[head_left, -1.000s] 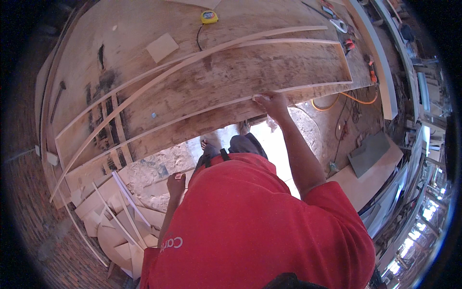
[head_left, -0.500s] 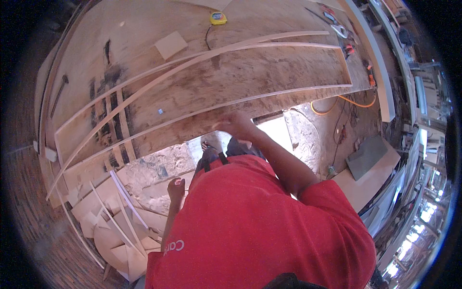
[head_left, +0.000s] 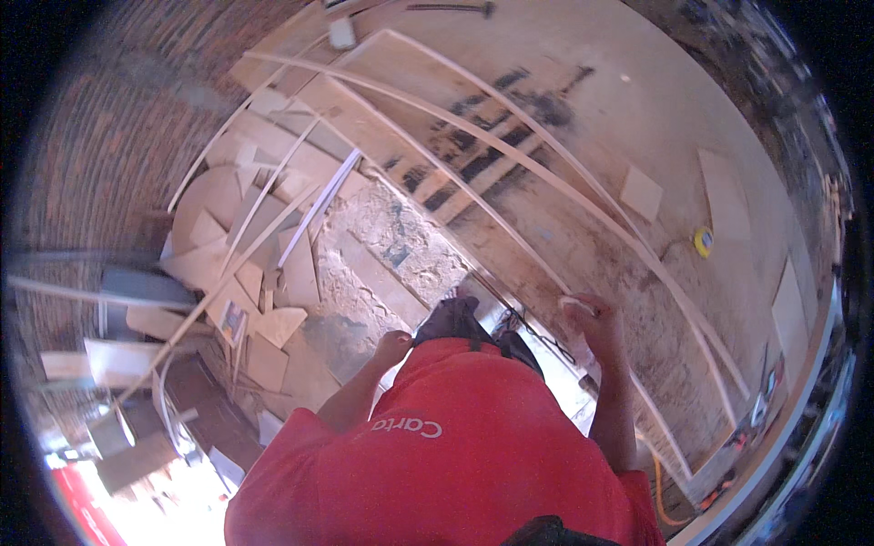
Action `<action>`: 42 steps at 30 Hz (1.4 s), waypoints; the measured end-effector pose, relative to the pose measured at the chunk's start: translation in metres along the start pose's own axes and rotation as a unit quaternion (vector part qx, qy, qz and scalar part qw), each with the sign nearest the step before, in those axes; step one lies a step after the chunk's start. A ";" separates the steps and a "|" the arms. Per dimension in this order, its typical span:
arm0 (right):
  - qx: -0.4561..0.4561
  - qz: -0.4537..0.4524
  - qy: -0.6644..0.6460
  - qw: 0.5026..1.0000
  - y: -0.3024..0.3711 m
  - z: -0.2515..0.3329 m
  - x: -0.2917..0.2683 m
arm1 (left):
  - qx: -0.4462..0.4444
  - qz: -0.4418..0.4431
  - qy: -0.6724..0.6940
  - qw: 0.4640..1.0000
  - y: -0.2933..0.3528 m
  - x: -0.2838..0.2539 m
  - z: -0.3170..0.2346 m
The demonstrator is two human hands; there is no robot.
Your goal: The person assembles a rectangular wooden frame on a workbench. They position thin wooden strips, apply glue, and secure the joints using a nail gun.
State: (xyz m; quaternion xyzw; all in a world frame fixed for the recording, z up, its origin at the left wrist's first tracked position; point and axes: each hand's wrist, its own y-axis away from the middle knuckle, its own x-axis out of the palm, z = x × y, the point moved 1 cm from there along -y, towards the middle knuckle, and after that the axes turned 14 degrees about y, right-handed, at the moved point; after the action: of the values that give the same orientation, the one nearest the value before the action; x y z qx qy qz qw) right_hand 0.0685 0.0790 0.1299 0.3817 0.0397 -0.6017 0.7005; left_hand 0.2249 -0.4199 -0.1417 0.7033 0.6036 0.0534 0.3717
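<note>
On the wooden bench [head_left: 546, 241] lies a long, narrow frame of thin pale wooden strips [head_left: 469, 187]. My right hand [head_left: 596, 323] is at its near long side, fingers curled round the strip there. A longer, loose wooden strip [head_left: 537, 164] lies bowed across the frame, reaching past it at the far left. By my left side, away from the bench, hangs my left hand [head_left: 394, 344]; its fingers look curled, and nothing shows in them.
Offcuts of board [head_left: 264, 359] and several thin strips lie heaped on the left. Farther along the bench are a yellow tape measure [head_left: 703, 241], a square board piece [head_left: 642, 193] and a hammer [head_left: 464, 8]. Hand tools [head_left: 760, 409] and an orange cord [head_left: 663, 505] are at the right.
My view has swung left, so the bench now runs diagonally and more of the offcut heap shows. My right hand has come to the frame's near strip. My left hand still hangs beside me.
</note>
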 end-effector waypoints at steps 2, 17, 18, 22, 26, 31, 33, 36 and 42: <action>-0.069 -0.027 0.038 0.997 -0.024 0.032 -0.007 | -0.088 -0.011 0.073 0.993 0.003 0.009 -0.009; -0.009 0.015 -0.211 0.977 -0.166 0.221 0.145 | 0.023 -0.324 0.278 0.904 -0.139 -0.265 -0.038; -0.024 0.031 -0.243 0.969 -0.181 0.232 0.158 | 0.039 -0.326 0.269 0.906 -0.153 -0.302 -0.049; 0.009 0.065 -0.359 0.931 -0.215 0.296 0.200 | 0.093 -0.316 0.276 0.903 -0.195 -0.405 -0.098; 0.011 0.092 -0.483 0.870 -0.292 0.340 0.225 | 0.134 -0.304 0.240 0.912 -0.239 -0.457 -0.165; -0.010 0.056 -0.553 0.831 -0.424 0.397 0.266 | 0.105 -0.282 0.282 0.911 -0.279 -0.459 -0.164; -0.031 0.038 -0.539 0.841 -0.457 0.411 0.277 | 0.067 -0.249 0.252 0.933 -0.276 -0.457 -0.167; 0.000 0.033 -0.472 0.881 -0.484 0.427 0.289 | -0.011 -0.254 0.349 0.902 -0.263 -0.463 -0.159; -0.149 -0.068 -0.404 0.900 -0.519 0.391 0.295 | -0.092 -0.268 0.371 0.884 -0.278 -0.497 -0.144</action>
State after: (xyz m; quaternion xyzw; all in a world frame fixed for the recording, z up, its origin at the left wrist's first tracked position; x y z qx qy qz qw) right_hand -0.4619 -0.3807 0.0011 -0.0069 -0.1320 -0.7378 0.6620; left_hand -0.2076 -0.7972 -0.0163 0.4061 0.8553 0.2644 0.1834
